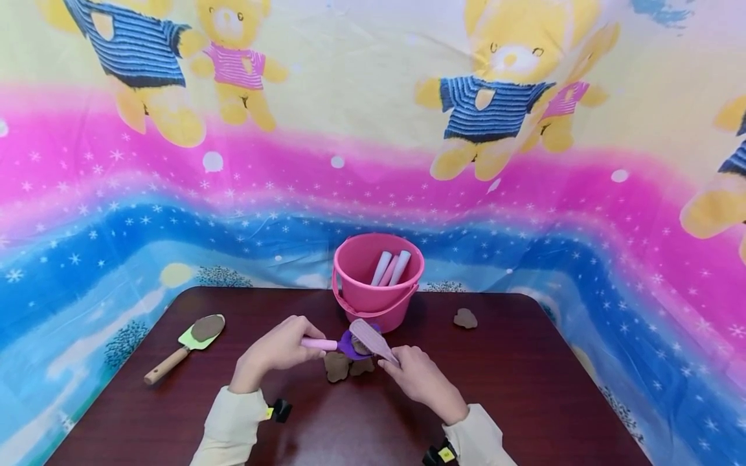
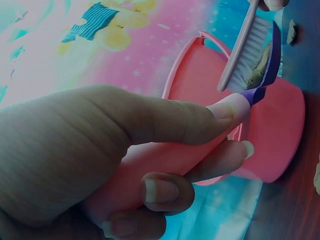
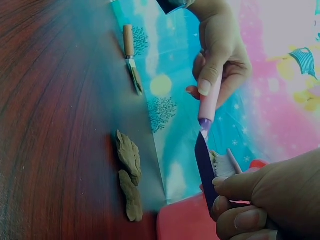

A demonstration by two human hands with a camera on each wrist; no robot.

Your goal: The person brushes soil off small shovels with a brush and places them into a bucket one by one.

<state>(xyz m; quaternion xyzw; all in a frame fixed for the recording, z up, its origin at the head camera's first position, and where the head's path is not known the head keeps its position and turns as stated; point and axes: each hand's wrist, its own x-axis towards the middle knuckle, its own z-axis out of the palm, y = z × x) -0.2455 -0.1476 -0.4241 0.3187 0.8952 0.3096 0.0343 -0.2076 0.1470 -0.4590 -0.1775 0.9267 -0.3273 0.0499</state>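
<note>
My left hand (image 1: 280,346) grips the pink handle of a small purple trowel (image 2: 271,67), held above the table in front of the pink bucket. On its blade lies a brown, stone-like lump (image 2: 259,70). My right hand (image 1: 422,378) holds a pale pink brush (image 1: 370,340) by its handle. In the left wrist view its white bristles (image 2: 255,45) face the lump and appear to touch it. Two more brown lumps (image 3: 129,157) lie on the table below the trowel, partly covered by it in the head view.
The pink bucket (image 1: 373,301) stands at the table's back edge with white and pink handles (image 1: 390,268) inside. At left, a green trowel (image 1: 192,336) with a wooden handle bears a brown lump (image 1: 207,328). Another lump (image 1: 465,318) lies back right. A printed cloth (image 1: 350,129) hangs behind.
</note>
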